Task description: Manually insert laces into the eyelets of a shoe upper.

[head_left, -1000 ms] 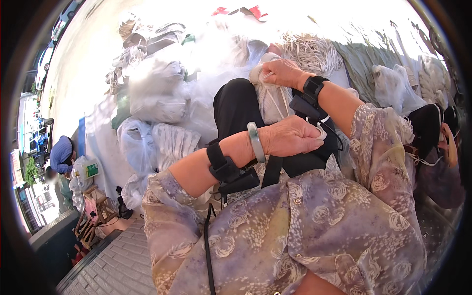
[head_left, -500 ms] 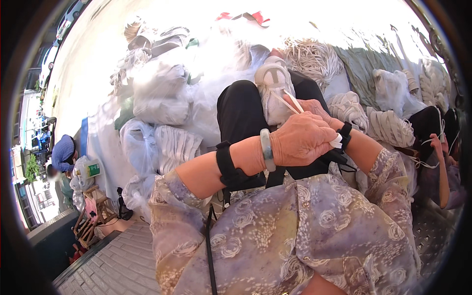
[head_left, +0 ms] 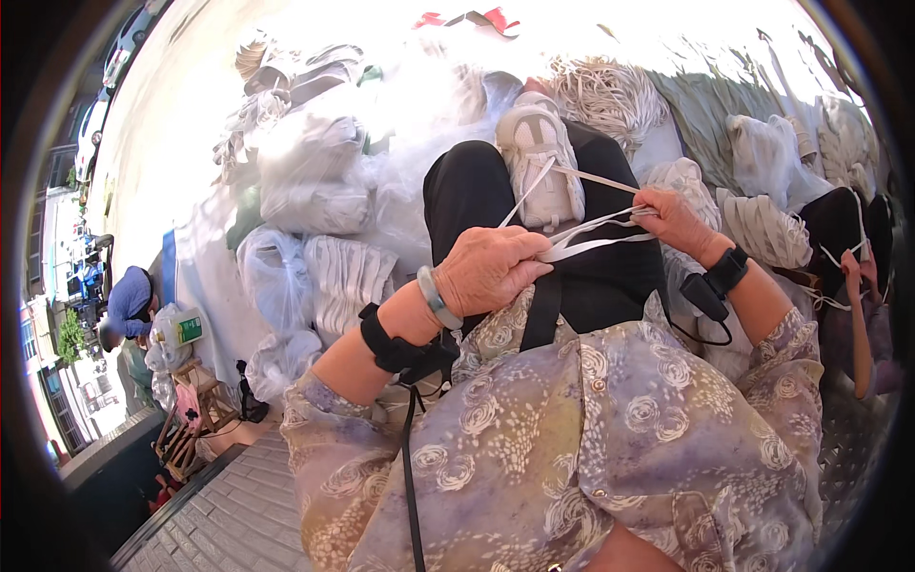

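Between my knees rests a pale beige and white sneaker (head_left: 540,157), its toe nearly hidden in glare. White shoelaces (head_left: 596,229) run from its upper part out to both hands. My left hand (head_left: 498,267) is closed in a pinch on the laces, just below the shoe's near end. To the right of the shoe, my right hand (head_left: 675,222) pinches the laces as well. The strands stretch between the two hands and look taut. A bracelet circles my left wrist, and black straps are on both forearms.
A heap of loose laces (head_left: 610,100) lies beyond the shoe. Clear bags of pale goods (head_left: 315,176) stand to the left, and stacked pale shoe parts (head_left: 762,229) to the right. Another person's hand (head_left: 851,272) holds laces at far right; a person in a blue cap (head_left: 131,300) is far left.
My hands were close together over the shoe's near end. They have moved apart, left hand to the left and right hand to the right, drawing the laces out between them.
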